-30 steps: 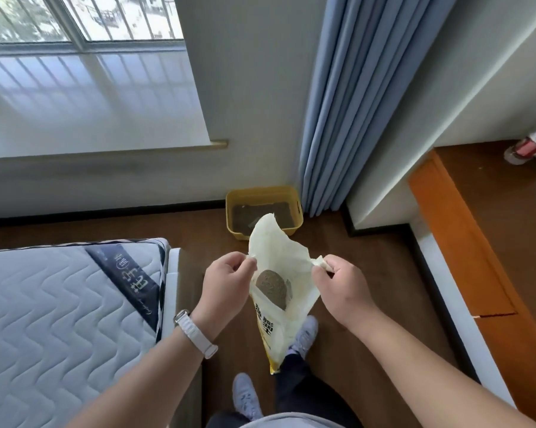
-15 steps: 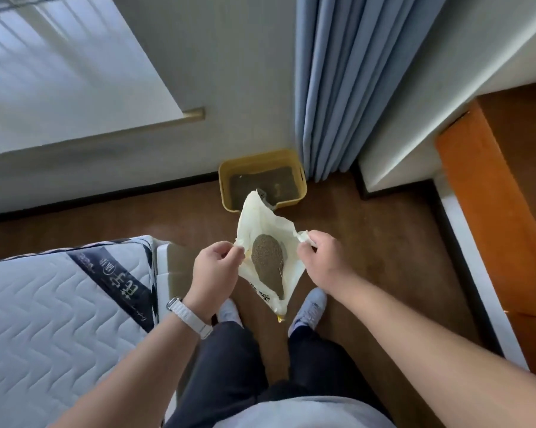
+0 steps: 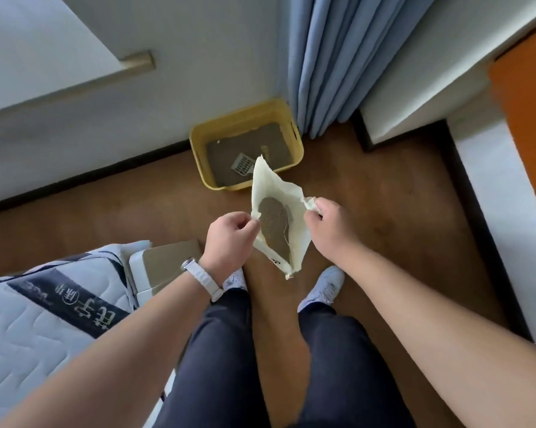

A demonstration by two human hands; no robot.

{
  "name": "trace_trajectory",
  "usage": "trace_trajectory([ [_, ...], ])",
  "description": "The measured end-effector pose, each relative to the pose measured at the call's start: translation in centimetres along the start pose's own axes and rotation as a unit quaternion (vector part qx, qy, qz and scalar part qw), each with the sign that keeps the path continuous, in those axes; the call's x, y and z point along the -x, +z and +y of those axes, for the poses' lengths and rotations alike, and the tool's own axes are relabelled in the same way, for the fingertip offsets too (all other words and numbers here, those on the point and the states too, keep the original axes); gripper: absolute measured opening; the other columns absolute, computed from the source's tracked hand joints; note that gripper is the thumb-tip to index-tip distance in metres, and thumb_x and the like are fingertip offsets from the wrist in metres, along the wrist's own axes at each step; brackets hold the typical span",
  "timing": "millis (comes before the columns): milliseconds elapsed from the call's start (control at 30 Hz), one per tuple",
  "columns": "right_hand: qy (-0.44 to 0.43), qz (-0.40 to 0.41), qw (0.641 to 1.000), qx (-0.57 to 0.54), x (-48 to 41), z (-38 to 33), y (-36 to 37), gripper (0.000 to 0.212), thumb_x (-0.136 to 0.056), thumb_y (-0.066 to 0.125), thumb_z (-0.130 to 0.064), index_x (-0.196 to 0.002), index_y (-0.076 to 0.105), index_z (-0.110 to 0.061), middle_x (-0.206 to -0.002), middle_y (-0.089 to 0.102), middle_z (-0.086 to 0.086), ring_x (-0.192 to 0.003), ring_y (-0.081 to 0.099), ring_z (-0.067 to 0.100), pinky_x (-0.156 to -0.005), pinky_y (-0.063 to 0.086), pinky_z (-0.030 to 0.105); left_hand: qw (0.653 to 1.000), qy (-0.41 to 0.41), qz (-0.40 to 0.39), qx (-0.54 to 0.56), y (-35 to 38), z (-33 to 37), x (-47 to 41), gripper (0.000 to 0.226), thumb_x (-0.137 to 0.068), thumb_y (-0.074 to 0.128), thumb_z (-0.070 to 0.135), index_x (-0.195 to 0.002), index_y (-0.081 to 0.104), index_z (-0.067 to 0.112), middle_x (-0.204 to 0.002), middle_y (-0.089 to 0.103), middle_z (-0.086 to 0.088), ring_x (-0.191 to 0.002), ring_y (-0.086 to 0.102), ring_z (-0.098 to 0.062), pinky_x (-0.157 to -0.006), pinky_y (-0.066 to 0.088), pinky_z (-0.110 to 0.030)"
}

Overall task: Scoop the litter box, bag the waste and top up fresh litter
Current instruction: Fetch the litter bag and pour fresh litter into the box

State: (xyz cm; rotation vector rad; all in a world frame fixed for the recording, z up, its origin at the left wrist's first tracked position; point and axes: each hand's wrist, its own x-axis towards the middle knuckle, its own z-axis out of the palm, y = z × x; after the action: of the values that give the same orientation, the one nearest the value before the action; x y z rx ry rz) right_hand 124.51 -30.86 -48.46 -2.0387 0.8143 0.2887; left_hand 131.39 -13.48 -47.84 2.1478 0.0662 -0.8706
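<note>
two hands, left [image 3: 228,239] and right [image 3: 330,231], pinch the bag [image 3: 276,223] mouth open; topping up looks next: carry it over the box [image 3: 246,146] and tip litter in.

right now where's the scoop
Head view, centre: the scoop lies on the litter inside the yellow box, just beyond the top of the bag.

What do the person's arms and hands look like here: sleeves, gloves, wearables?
Both forearms are bare to the frame edge: no sleeves, no gloves. The left hand has a white-strapped wristwatch with a silvery case at its wrist. The right hand shows no watch or band.
</note>
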Motion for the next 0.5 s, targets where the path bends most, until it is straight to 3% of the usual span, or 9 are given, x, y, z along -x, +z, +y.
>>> trace_trajectory([
  [167,0.004,-0.009,0.999,0.038,-5.3,4.8,4.3,0.041,-0.094,0.044,-0.009,-0.061,0.023,-0.020,-0.066,0.028,-0.008,-0.053,0.027,0.010,-0.042,0.030,0.012,1.000,-0.011,-0.002,0.022,3.1,-5.1,-6.1,0.025,-0.090,0.058,0.019,-0.067,0.069,0.015,-0.056,0.054,0.005,-0.045,0.042,-0.002,-0.042,0.035,-0.014],
  [300,-0.014,-0.024,0.997,0.066,-9.9,9.1,7.8,0.038,-0.093,0.044,-0.012,-0.061,0.024,-0.016,-0.066,0.030,-0.006,-0.054,0.027,0.012,-0.045,0.019,0.021,0.997,-0.030,0.013,0.063,6.4,-9.3,-10.7,0.024,-0.088,0.059,0.019,-0.068,0.070,0.009,-0.063,0.056,-0.003,-0.052,0.042,-0.007,-0.045,0.034,-0.015],
  [400,-0.042,-0.009,0.998,0.047,-13.7,11.9,10.1,0.038,-0.091,0.046,-0.011,-0.061,0.024,-0.017,-0.066,0.031,-0.007,-0.055,0.027,0.013,-0.046,0.021,0.019,0.996,0.002,0.032,0.080,9.3,-10.4,-14.5,0.025,-0.089,0.059,0.017,-0.066,0.070,0.017,-0.056,0.057,0.011,-0.051,0.048,-0.002,-0.045,0.036,-0.011],
  [500,-0.133,0.004,0.990,0.043,-17.1,14.2,11.6,0.038,-0.088,0.049,-0.010,-0.060,0.024,-0.019,-0.066,0.034,-0.007,-0.059,0.031,0.017,-0.052,0.025,0.031,0.995,0.047,0.039,0.079,11.8,-10.3,-18.3,0.028,-0.088,0.057,0.013,-0.062,0.067,0.017,-0.049,0.053,0.017,-0.050,0.048,-0.001,-0.045,0.034,-0.009],
])
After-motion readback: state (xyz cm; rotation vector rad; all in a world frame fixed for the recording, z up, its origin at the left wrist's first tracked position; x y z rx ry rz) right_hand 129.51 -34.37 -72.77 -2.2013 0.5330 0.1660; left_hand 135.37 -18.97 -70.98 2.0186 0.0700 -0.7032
